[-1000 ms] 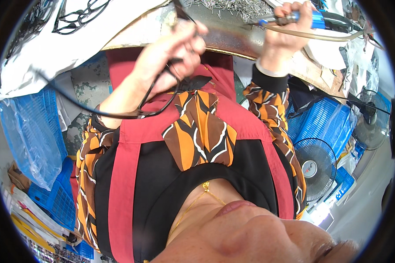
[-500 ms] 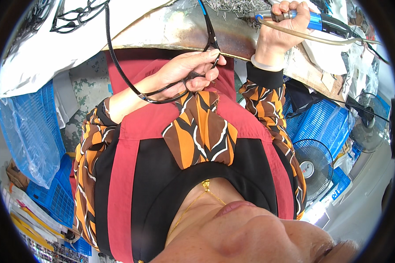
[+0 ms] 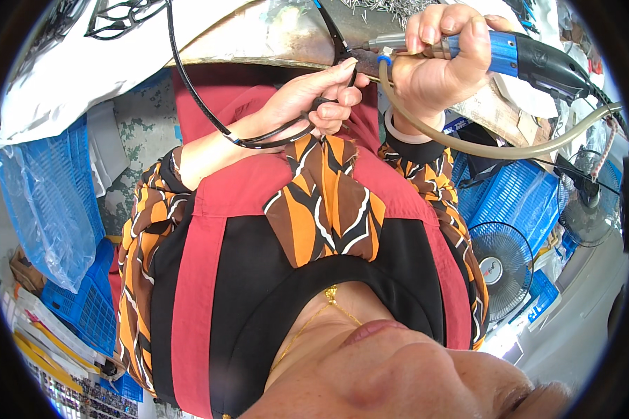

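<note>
My left hand is closed round a black eyeglasses frame. One long black temple curves up and to the left, while another temple with a blue part rises toward the bench. My right hand grips an electric screwdriver with a blue and black body and a beige tube near its nose. The screwdriver's thin tip is at the frame's joint just above my left fingertips; whether it touches cannot be made out. Any screw there is too small to see.
A heap of small metal screws or pins lies on the metal-topped bench. More black eyeglasses frames rest on white cloth at the far left. Blue crates stand at the left and right, with fans at the right.
My right hand has brought the screwdriver left and down, from over the screw heap to the frame's joint. My left hand has shifted slightly right and still holds the frame.
</note>
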The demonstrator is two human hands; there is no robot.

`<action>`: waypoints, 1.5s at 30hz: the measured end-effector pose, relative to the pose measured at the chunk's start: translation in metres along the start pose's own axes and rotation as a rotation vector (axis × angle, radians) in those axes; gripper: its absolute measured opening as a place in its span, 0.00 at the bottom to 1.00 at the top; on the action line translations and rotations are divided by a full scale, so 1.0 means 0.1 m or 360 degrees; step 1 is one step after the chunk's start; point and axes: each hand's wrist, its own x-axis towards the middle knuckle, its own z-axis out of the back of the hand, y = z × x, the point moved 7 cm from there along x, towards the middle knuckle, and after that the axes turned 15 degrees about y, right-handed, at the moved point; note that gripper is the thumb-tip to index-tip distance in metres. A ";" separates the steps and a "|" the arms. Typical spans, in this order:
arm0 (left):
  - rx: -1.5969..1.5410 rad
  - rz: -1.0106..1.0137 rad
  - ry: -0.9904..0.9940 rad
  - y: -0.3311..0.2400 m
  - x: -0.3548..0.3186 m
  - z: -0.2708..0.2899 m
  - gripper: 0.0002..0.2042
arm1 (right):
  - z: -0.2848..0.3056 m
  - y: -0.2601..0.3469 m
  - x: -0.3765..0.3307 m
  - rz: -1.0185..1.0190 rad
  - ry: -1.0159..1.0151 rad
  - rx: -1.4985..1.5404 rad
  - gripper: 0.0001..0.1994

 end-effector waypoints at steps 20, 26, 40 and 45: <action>0.0736 -0.0677 -0.0180 -0.49 -0.10 -0.23 0.17 | 0.45 0.09 0.46 -0.0099 -0.0349 -0.0574 0.09; 0.2306 -0.1866 -0.0329 -0.98 -0.39 -0.74 0.08 | 0.57 0.01 0.58 0.0026 -0.0366 -0.0733 0.06; 0.3201 -0.1833 0.0211 -0.61 -0.57 -0.71 0.18 | 0.13 -0.11 0.32 -0.0238 -0.0388 0.0486 0.09; 0.3215 -0.1838 0.0234 -0.61 -0.59 -0.74 0.19 | -0.04 -0.08 0.31 -0.0094 0.0010 -0.0597 0.10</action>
